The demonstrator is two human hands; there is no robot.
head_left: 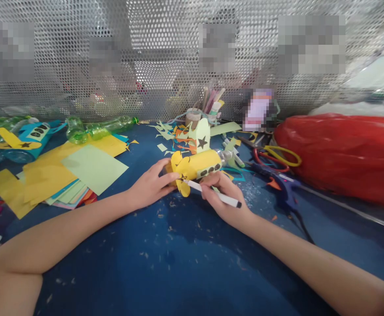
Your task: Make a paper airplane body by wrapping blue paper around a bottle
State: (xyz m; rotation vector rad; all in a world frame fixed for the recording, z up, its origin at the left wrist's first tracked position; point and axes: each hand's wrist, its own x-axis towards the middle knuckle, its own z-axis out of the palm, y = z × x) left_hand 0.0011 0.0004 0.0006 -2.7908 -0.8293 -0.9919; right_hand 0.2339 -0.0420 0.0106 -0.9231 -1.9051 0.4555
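A toy plane [205, 163], made of a plastic bottle wrapped in yellow paper, lies in front of me on the blue table. It has a pale green wing with a dark star, yellow tail pieces and dark windows along its side. My left hand [152, 182] grips the tail end between thumb and fingers. In my right hand [226, 195] is a white marker [220, 196], its tip at a star outline on the yellow tail piece. The marker's black end points down to the right.
Yellow paper sheets [50, 169] and a green sheet [95, 166] lie left, near a blue bottle plane [36, 136] and green bottles [109, 126]. Right are scissors [279, 158], a blue glue gun [284, 188] and a red bag [339, 158]. Paper scraps [179, 136] lie behind.
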